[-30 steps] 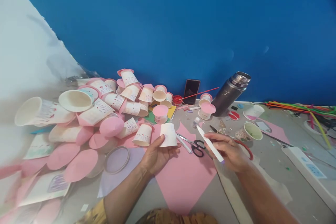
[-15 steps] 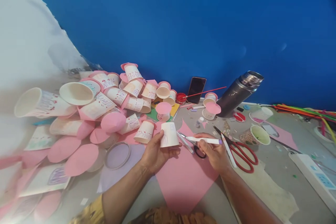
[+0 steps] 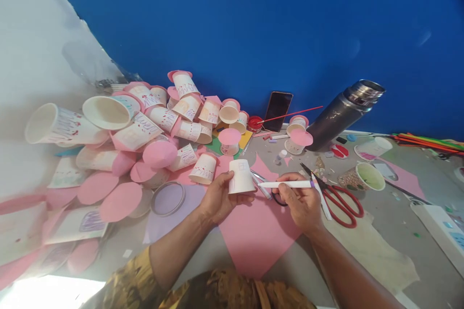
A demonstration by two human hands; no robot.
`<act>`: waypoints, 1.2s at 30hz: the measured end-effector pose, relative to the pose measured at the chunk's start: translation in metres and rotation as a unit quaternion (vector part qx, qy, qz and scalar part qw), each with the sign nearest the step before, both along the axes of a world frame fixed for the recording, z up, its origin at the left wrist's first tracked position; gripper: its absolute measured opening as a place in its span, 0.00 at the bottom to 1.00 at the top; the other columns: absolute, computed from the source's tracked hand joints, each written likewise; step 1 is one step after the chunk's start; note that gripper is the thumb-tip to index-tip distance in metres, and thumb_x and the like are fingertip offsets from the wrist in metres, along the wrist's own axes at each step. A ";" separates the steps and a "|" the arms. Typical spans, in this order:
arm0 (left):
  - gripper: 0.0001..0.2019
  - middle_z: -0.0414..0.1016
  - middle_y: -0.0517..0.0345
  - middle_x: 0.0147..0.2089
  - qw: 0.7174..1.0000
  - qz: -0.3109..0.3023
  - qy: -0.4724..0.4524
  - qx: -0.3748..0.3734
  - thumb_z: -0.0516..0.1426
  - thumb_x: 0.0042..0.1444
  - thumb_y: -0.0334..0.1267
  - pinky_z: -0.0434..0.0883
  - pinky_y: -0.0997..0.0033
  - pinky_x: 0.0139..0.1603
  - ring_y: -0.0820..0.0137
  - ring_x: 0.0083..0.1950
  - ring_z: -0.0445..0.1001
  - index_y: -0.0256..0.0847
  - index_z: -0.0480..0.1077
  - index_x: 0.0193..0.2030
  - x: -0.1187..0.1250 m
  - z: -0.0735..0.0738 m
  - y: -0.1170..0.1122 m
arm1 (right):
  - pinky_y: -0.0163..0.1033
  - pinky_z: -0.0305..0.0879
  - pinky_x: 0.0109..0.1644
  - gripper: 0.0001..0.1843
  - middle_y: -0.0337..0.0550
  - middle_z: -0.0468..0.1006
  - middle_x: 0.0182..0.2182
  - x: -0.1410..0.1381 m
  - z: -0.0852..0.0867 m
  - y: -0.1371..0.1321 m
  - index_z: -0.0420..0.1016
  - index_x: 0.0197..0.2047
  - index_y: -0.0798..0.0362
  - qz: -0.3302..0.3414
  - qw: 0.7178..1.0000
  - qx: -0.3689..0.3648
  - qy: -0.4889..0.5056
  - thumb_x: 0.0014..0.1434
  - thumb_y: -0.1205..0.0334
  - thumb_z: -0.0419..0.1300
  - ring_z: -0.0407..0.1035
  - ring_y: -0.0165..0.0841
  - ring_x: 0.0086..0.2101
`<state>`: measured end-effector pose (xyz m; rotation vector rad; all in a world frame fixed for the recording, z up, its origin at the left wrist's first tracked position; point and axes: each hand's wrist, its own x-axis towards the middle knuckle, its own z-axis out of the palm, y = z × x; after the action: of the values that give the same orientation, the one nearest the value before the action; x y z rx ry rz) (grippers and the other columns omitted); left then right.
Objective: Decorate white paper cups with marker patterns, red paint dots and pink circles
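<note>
My left hand (image 3: 217, 198) is curled around a small white paper cup (image 3: 241, 177), thumb on one side and fingers on the other. The cup is held upside down, just above the pink paper sheet (image 3: 253, 236). My right hand (image 3: 299, 203) pinches a white marker pen (image 3: 286, 184) between thumb and fingers. The pen lies almost level, with one end pointing to the cup wall. I cannot tell if that end already touches the wall.

I think the thin cup may dent if the left fingers squeeze harder. It may also turn in the grip when the pen presses on it, and then the line would smear. The pen is held far from the end near the cup, so that end can wobble.

Just under the right hand lie black-handled scissors (image 3: 276, 199), and the red-handled scissors (image 3: 342, 205) lie beside it with the blades pointing away from me. A wrist that drops could catch on them. To the left, the pile of decorated cups (image 3: 163, 120) sits close and loose, so an elbow could knock it. A round ring (image 3: 168, 199) lies near the left wrist. Farther back a steel flask (image 3: 344, 111) and a phone (image 3: 278, 110) stand by the blue wall, well apart from the hands.
</note>
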<state>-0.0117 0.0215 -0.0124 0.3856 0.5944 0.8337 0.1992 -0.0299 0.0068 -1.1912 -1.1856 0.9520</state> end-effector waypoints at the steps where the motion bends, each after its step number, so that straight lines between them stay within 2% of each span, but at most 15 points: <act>1: 0.20 0.84 0.38 0.42 1.000 0.001 0.002 0.000 0.59 0.62 0.45 0.82 0.52 0.38 0.50 0.43 0.84 0.29 0.75 0.52 0.000 0.001 0.000 | 0.33 0.72 0.29 0.13 0.42 0.82 0.26 0.001 0.000 0.000 0.77 0.40 0.52 0.005 1.000 0.006 -0.004 0.66 0.51 0.66 0.76 0.31 0.26; 4: 0.21 0.84 0.39 0.43 1.000 0.005 0.019 -0.012 0.60 0.60 0.46 0.82 0.50 0.39 0.49 0.43 0.84 0.30 0.75 0.52 0.000 0.005 -0.001 | 0.33 0.71 0.27 0.09 0.41 0.82 0.26 0.004 -0.003 0.002 0.77 0.41 0.51 -0.010 0.997 0.045 -0.058 0.69 0.54 0.62 0.75 0.31 0.24; 6: 0.22 0.84 0.39 0.43 0.999 0.015 0.039 -0.018 0.61 0.59 0.48 0.82 0.48 0.40 0.48 0.42 0.84 0.31 0.74 0.53 0.000 0.009 -0.002 | 0.36 0.74 0.31 0.07 0.43 0.83 0.29 0.006 -0.006 0.006 0.79 0.42 0.50 -0.030 0.983 0.104 -0.150 0.70 0.58 0.61 0.77 0.33 0.27; 9: 0.21 0.85 0.39 0.41 0.996 0.046 0.071 -0.017 0.62 0.60 0.47 0.81 0.48 0.44 0.49 0.42 0.85 0.33 0.74 0.52 0.000 0.015 -0.002 | 0.42 0.77 0.44 0.07 0.47 0.86 0.38 0.009 -0.013 0.012 0.81 0.46 0.49 -0.012 0.928 0.199 -0.315 0.69 0.64 0.61 0.80 0.38 0.38; 11: 0.19 0.85 0.41 0.41 0.994 0.064 0.086 -0.023 0.62 0.60 0.45 0.81 0.47 0.47 0.50 0.42 0.85 0.34 0.74 0.52 0.000 0.019 -0.002 | 0.44 0.76 0.47 0.10 0.48 0.86 0.41 0.009 -0.018 0.014 0.81 0.50 0.49 0.019 0.897 0.229 -0.377 0.69 0.67 0.60 0.80 0.40 0.42; 15: 0.17 0.84 0.41 0.41 0.992 0.078 0.089 -0.041 0.60 0.61 0.42 0.81 0.48 0.45 0.49 0.41 0.85 0.33 0.73 0.52 0.001 0.023 -0.001 | 0.42 0.76 0.44 0.10 0.47 0.86 0.39 0.009 -0.025 0.015 0.79 0.51 0.50 0.031 0.887 0.232 -0.398 0.70 0.67 0.59 0.80 0.39 0.39; 19: 0.17 0.84 0.39 0.39 0.994 0.058 0.080 -0.048 0.59 0.62 0.43 0.81 0.50 0.40 0.48 0.39 0.85 0.33 0.72 0.52 0.000 0.022 0.000 | 0.44 0.75 0.45 0.09 0.49 0.86 0.39 0.010 -0.024 0.018 0.80 0.50 0.51 0.031 0.875 0.238 -0.420 0.70 0.66 0.60 0.80 0.41 0.40; 21: 0.18 0.84 0.38 0.39 0.995 0.050 0.069 -0.044 0.58 0.62 0.43 0.81 0.51 0.41 0.49 0.40 0.84 0.32 0.73 0.53 0.000 0.021 0.000 | 0.43 0.76 0.44 0.09 0.48 0.86 0.38 0.009 -0.021 0.017 0.81 0.49 0.51 0.037 0.886 0.238 -0.396 0.70 0.66 0.60 0.80 0.40 0.39; 22: 0.18 0.84 0.38 0.39 0.996 0.048 0.064 -0.042 0.58 0.62 0.43 0.81 0.51 0.41 0.49 0.40 0.84 0.31 0.74 0.52 0.000 0.020 0.000 | 0.42 0.76 0.44 0.08 0.48 0.86 0.37 0.008 -0.019 0.017 0.81 0.48 0.51 0.034 0.901 0.226 -0.370 0.70 0.65 0.60 0.80 0.39 0.38; 25: 0.17 0.83 0.41 0.39 0.996 0.053 0.057 -0.046 0.59 0.62 0.42 0.81 0.52 0.41 0.51 0.40 0.84 0.30 0.75 0.51 0.000 0.018 -0.001 | 0.38 0.76 0.36 0.07 0.45 0.86 0.33 0.006 -0.012 0.010 0.82 0.43 0.51 -0.005 0.961 0.135 -0.242 0.68 0.59 0.63 0.79 0.36 0.31; 27: 0.17 0.83 0.44 0.38 0.996 0.055 0.053 -0.050 0.59 0.61 0.42 0.81 0.52 0.40 0.51 0.39 0.84 0.31 0.75 0.51 0.001 0.016 -0.001 | 0.36 0.72 0.28 0.10 0.43 0.84 0.29 0.006 -0.006 0.004 0.82 0.41 0.51 -0.031 0.983 0.079 -0.162 0.68 0.55 0.63 0.76 0.33 0.25; 29: 0.18 0.83 0.45 0.39 0.997 0.045 0.047 -0.048 0.60 0.60 0.43 0.81 0.51 0.38 0.51 0.39 0.84 0.32 0.75 0.51 0.002 0.013 -0.001 | 0.35 0.70 0.24 0.12 0.42 0.82 0.26 0.007 -0.002 -0.002 0.82 0.42 0.51 -0.032 0.991 0.063 -0.109 0.69 0.53 0.62 0.72 0.31 0.22; 32: 0.18 0.82 0.45 0.40 0.997 0.036 0.044 -0.053 0.61 0.59 0.45 0.81 0.52 0.38 0.53 0.38 0.83 0.32 0.75 0.51 0.004 0.008 -0.001 | 0.36 0.72 0.26 0.11 0.43 0.83 0.27 0.009 0.001 -0.010 0.81 0.42 0.51 -0.008 0.996 0.060 -0.066 0.69 0.52 0.63 0.74 0.32 0.24; 36: 0.13 0.81 0.51 0.37 0.995 0.057 0.066 -0.046 0.64 0.57 0.40 0.80 0.57 0.42 0.61 0.38 0.80 0.36 0.74 0.46 0.008 0.003 -0.003 | 0.36 0.73 0.26 0.08 0.44 0.84 0.28 0.005 0.002 -0.017 0.81 0.42 0.51 0.009 0.996 0.051 -0.071 0.67 0.56 0.66 0.77 0.34 0.25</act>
<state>-0.0041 0.0185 -0.0095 0.3262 0.7816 0.8907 0.2042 -0.0468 0.0088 -1.1828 -1.3430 0.8204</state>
